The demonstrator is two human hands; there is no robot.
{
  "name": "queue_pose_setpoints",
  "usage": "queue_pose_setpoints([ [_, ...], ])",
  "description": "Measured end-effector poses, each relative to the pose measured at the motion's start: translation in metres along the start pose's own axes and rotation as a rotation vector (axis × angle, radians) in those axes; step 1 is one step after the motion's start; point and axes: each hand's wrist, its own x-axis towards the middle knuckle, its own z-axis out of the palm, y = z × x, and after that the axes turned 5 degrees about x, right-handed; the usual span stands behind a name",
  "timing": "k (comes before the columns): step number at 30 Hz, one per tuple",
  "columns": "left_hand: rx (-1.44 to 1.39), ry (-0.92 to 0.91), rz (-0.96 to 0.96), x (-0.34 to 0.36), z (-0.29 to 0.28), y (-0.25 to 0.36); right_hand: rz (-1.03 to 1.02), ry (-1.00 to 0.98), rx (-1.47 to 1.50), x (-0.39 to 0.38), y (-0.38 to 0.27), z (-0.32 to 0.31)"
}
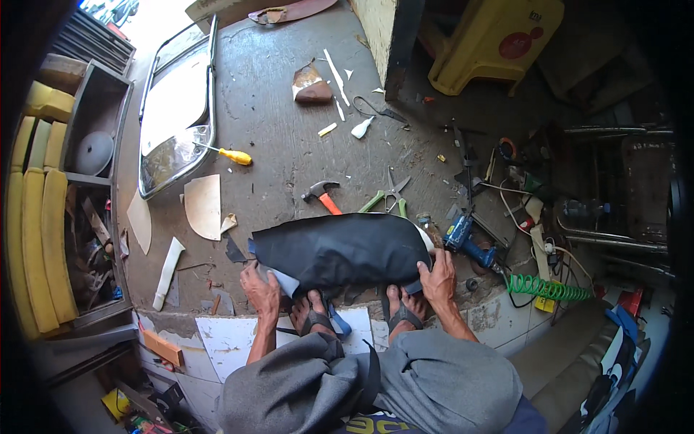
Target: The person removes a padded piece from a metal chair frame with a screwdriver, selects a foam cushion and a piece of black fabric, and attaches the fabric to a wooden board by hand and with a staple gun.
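Observation:
A black vinyl cover (340,253) lies draped over a long padded piece on the floor in front of my feet. Its grey-blue underside shows at the left corner, and a pale edge of the padded piece (425,239) peeks out at the right end. My left hand (262,291) is closed on the cover's near left edge, thumb toward the fold. At the right end my right hand (438,278) grips the cover's edge, fingers partly hidden behind it. Just beyond the cover lie a hammer (323,197) with an orange handle and green-handled scissors (390,195).
A blue pneumatic stapler (470,240) on a green coiled hose (547,287) lies to the right. Left are a metal-framed panel (177,108), a yellow screwdriver (235,156) and a shelf with yellow foam pads (32,246). A yellow stool (499,50) stands at the far right.

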Motion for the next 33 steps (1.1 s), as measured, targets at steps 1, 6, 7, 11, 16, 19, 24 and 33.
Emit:
queue_pose_setpoints([
  [1,-0.069,-0.006,-0.026,0.004,0.0,-0.003,-0.012,-0.003,-0.013,0.002,-0.001,0.001],
  [6,-0.184,-0.001,-0.262,-0.008,0.001,0.03,-0.034,0.126,0.011,0.008,-0.009,0.016],
  [7,-0.181,0.009,-0.22,-0.008,0.01,0.026,-0.045,0.128,-0.024,0.011,-0.01,0.016],
  [11,-0.158,0.083,-0.094,0.005,0.022,-0.002,-0.079,0.126,-0.082,0.026,0.001,0.019],
  [16,-0.331,0.059,-0.207,0.018,0.013,-0.011,-0.113,0.137,-0.095,0.029,0.016,0.03],
  [19,-0.4,0.052,-0.298,0.022,0.015,-0.021,-0.116,0.14,-0.102,0.029,0.016,0.032],
  [24,-0.362,0.028,-0.365,0.025,0.027,-0.034,-0.099,0.117,-0.113,0.03,0.013,0.03],
  [33,-0.163,0.035,-0.301,0.002,-0.001,-0.008,-0.024,-0.019,0.08,-0.004,-0.004,0.007],
])
